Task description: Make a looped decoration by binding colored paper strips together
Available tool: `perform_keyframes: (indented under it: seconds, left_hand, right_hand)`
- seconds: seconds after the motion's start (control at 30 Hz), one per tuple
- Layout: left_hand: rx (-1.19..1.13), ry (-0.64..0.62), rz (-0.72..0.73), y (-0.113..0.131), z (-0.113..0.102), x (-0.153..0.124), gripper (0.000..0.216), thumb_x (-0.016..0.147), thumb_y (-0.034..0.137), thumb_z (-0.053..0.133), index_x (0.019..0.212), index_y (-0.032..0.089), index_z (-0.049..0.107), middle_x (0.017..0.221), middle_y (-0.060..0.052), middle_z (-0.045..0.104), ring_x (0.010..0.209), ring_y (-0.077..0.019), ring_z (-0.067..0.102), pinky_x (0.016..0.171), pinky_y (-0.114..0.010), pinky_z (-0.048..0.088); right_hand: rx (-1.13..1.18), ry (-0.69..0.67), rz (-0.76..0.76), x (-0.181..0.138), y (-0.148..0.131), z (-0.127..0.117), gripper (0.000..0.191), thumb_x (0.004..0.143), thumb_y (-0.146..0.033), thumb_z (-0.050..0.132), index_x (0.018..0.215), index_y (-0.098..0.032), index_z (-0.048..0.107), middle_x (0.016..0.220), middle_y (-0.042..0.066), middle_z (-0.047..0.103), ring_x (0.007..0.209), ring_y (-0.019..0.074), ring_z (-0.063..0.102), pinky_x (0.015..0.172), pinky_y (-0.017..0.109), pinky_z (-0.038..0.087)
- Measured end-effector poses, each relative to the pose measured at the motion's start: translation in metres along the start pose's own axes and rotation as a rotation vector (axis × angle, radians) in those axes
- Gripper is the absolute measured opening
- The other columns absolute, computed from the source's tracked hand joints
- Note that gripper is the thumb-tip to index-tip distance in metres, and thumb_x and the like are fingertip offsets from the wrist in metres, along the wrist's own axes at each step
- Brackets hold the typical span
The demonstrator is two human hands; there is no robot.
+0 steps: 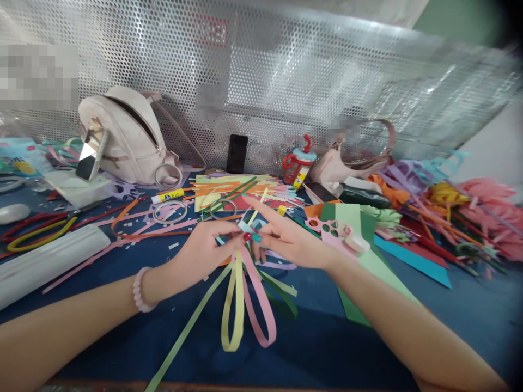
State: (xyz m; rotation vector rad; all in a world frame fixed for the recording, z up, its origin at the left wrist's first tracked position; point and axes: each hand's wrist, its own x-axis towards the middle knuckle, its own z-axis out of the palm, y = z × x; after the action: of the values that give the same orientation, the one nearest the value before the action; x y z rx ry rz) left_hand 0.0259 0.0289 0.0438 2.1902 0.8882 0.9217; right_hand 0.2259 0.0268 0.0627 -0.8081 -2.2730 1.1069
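Both hands meet over the table around a bunch of looped paper strips. My left hand (208, 250) pinches the strips where they gather, thumb and fingers closed. My right hand (281, 231) presses its thumb and a finger against the same spot, with its index finger stretched out. From the pinch hang a yellow paper loop (233, 321), a pink paper loop (261, 310) and a dark green loop (288, 305). One long pale green strip (188, 332) runs down toward the front edge. Light blue paper (245, 226) shows between the fingers; the joint itself is hidden.
Orange and yellow paper strips (229, 188) lie behind the hands, near a glue stick (167, 196) and silver rings (169, 212). A white roll (53, 261) and scissors (41, 231) are left. Green paper sheets (368, 277) and paper flowers (490, 212) lie right. A backpack (126, 136) stands behind.
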Motion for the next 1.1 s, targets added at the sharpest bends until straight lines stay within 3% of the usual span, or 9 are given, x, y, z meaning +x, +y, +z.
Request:
perform_keyframes:
  seconds: [0.13, 0.2, 0.33, 0.43, 0.53, 0.73, 0.9, 1.1]
  left_hand:
    - [-0.005, 0.060, 0.022, 0.002, 0.001, -0.002, 0.022, 0.085, 0.019, 0.049, 0.070, 0.015, 0.064, 0.066, 0.002, 0.063, 0.062, -0.0107, 0.054, 0.062, -0.020, 0.041]
    - [0.044, 0.084, 0.020, 0.001, 0.002, -0.003, 0.022, 0.084, 0.018, 0.049, 0.067, 0.014, 0.062, 0.061, 0.002, 0.059, 0.059, -0.0101, 0.052, 0.058, -0.019, 0.039]
    - [0.106, 0.076, 0.027, 0.000, 0.003, -0.004, 0.022, 0.084, 0.017, 0.047, 0.066, 0.014, 0.058, 0.061, 0.002, 0.057, 0.058, -0.0105, 0.051, 0.056, -0.019, 0.038]
    - [0.067, 0.018, 0.047, 0.001, 0.004, -0.006, 0.022, 0.085, 0.017, 0.045, 0.065, 0.014, 0.056, 0.064, 0.001, 0.058, 0.061, -0.0108, 0.054, 0.058, -0.019, 0.039]
    - [0.068, 0.006, 0.089, 0.005, 0.004, -0.007, 0.023, 0.084, 0.014, 0.044, 0.062, 0.015, 0.051, 0.059, 0.002, 0.053, 0.056, -0.0091, 0.050, 0.055, -0.019, 0.037]
    - [0.206, 0.020, 0.210, 0.007, 0.003, -0.008, 0.025, 0.082, 0.011, 0.041, 0.058, 0.017, 0.043, 0.056, 0.003, 0.045, 0.055, -0.0097, 0.044, 0.056, -0.021, 0.036]
    - [0.324, -0.007, 0.318, 0.002, 0.003, -0.011, 0.022, 0.083, 0.013, 0.040, 0.062, 0.018, 0.044, 0.060, 0.001, 0.050, 0.062, -0.0129, 0.048, 0.070, -0.028, 0.040]
    - [0.310, -0.023, 0.319, 0.003, 0.002, -0.012, 0.020, 0.083, 0.012, 0.042, 0.065, 0.017, 0.047, 0.062, -0.001, 0.055, 0.064, -0.0139, 0.050, 0.072, -0.029, 0.042]
  right_hand:
    - [-0.084, 0.017, -0.037, 0.000, -0.006, 0.001, 0.063, 0.091, -0.015, 0.036, 0.144, -0.022, 0.004, 0.067, -0.002, 0.063, 0.060, 0.0109, 0.061, 0.061, 0.024, 0.052]
    - [-0.232, 0.076, -0.026, -0.001, -0.007, 0.002, 0.060, 0.090, -0.016, 0.038, 0.144, -0.022, 0.011, 0.067, -0.002, 0.063, 0.059, 0.0113, 0.060, 0.060, 0.024, 0.051]
    - [-0.671, 0.351, -0.181, 0.000, -0.008, 0.005, 0.040, 0.085, -0.021, 0.050, 0.126, -0.021, 0.048, 0.088, 0.005, 0.065, 0.077, 0.0165, 0.059, 0.068, 0.030, 0.049]
    - [-0.811, 0.462, -0.383, 0.000, -0.009, 0.007, 0.020, 0.086, -0.022, 0.051, 0.101, -0.019, 0.064, 0.086, 0.007, 0.061, 0.082, 0.0178, 0.057, 0.071, 0.032, 0.048]
    - [-0.797, 0.449, -0.438, 0.000, -0.012, 0.009, 0.016, 0.087, -0.020, 0.051, 0.090, -0.019, 0.067, 0.082, 0.006, 0.062, 0.078, 0.0155, 0.057, 0.068, 0.030, 0.048]
    - [-0.815, 0.371, -0.474, -0.001, -0.014, 0.009, 0.017, 0.088, -0.020, 0.050, 0.089, -0.016, 0.067, 0.084, 0.007, 0.066, 0.077, 0.0162, 0.058, 0.070, 0.033, 0.046]
    - [-0.881, 0.278, -0.468, -0.003, -0.019, 0.006, 0.021, 0.090, -0.019, 0.045, 0.091, -0.015, 0.065, 0.085, 0.007, 0.067, 0.079, 0.0160, 0.058, 0.070, 0.033, 0.046]
    - [-0.941, 0.219, -0.485, -0.004, -0.023, 0.003, 0.021, 0.090, -0.017, 0.042, 0.093, -0.014, 0.063, 0.087, 0.007, 0.066, 0.081, 0.0167, 0.058, 0.070, 0.032, 0.046]
